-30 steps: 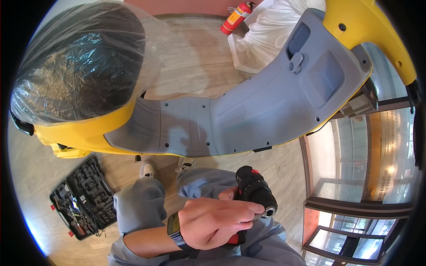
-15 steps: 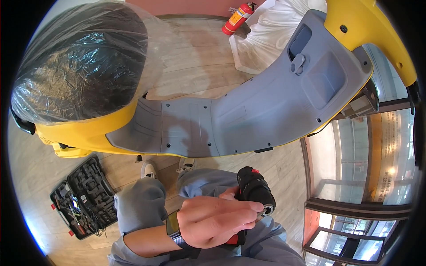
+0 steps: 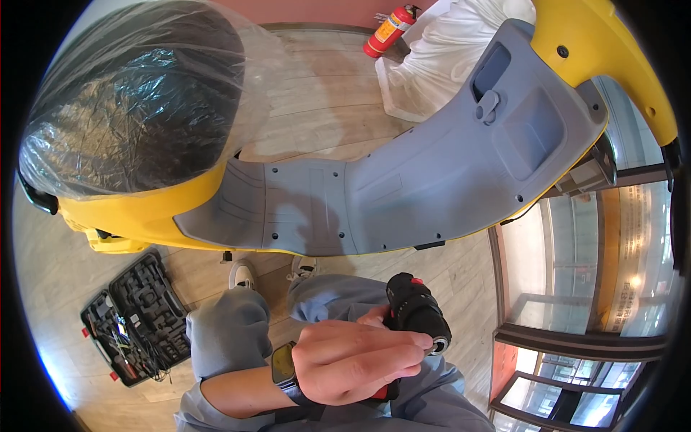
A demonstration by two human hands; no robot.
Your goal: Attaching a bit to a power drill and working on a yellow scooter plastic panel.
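Indoors, a yellow scooter (image 3: 137,205) stretches across a floor of pale wood planks (image 3: 295,93), its dark seat (image 3: 194,93) shrouded at far left in clear plastic film (image 3: 129,137). On the floor below it, a black tool case (image 3: 147,284) lies open, dark cables (image 3: 147,367) tangled in its moulded compartments. Next come the person's grey trousers (image 3: 227,327) and light-coloured shoes (image 3: 243,275), near the scooter's grey footboard (image 3: 306,205). A watch (image 3: 285,363) circles the left wrist; the left hand (image 3: 360,360), back upward, has its fingers bunched in a pinch on the chuck end of a black and red drill (image 3: 419,317), held over the lap. The right hand (image 3: 374,315) is mostly hidden behind the left, a patch of skin against the drill; its grip cannot be told. Farther back stand a red fire extinguisher (image 3: 389,32) and, right of it, white draped sheeting (image 3: 461,54). Dark-framed glass panes (image 3: 572,252) fill the right edge.
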